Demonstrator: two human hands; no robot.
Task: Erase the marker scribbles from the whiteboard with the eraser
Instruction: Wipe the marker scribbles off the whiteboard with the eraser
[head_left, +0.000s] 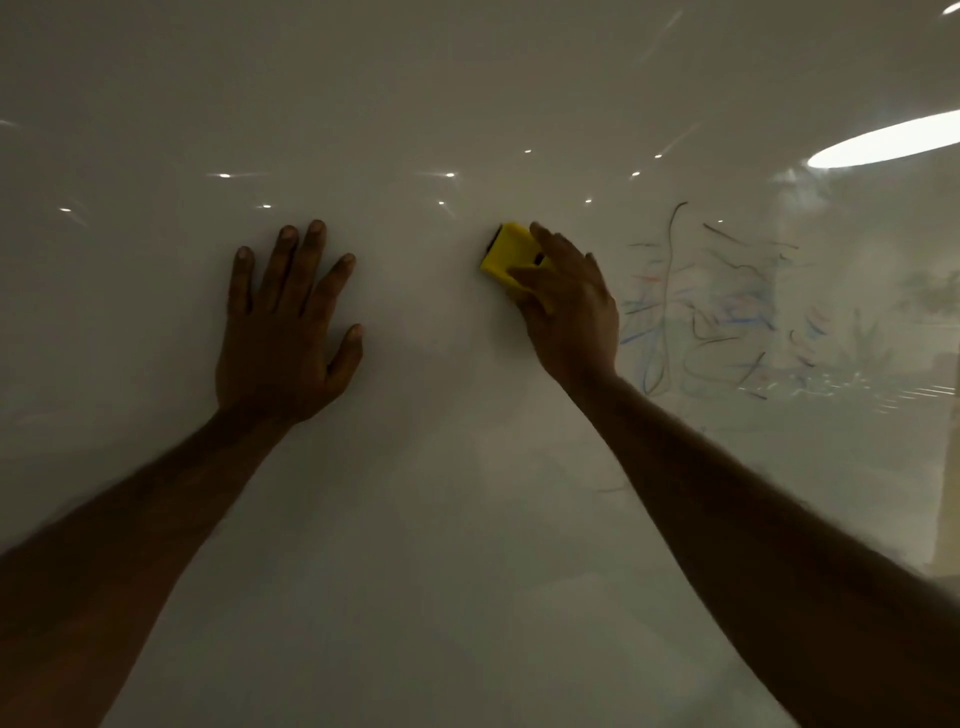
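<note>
Eraser (508, 253) gripped under right hand (569, 306) on whiteboard (415, 519); left hand (285, 332) flat, open.

Single head-worn view only. It looks forward from my head, close to the glossy white whiteboard (415, 519), which fills nearly the whole frame. Both my bare forearms enter from the bottom corners, reaching upward. Wide-angle bowing at the edges.
</note>
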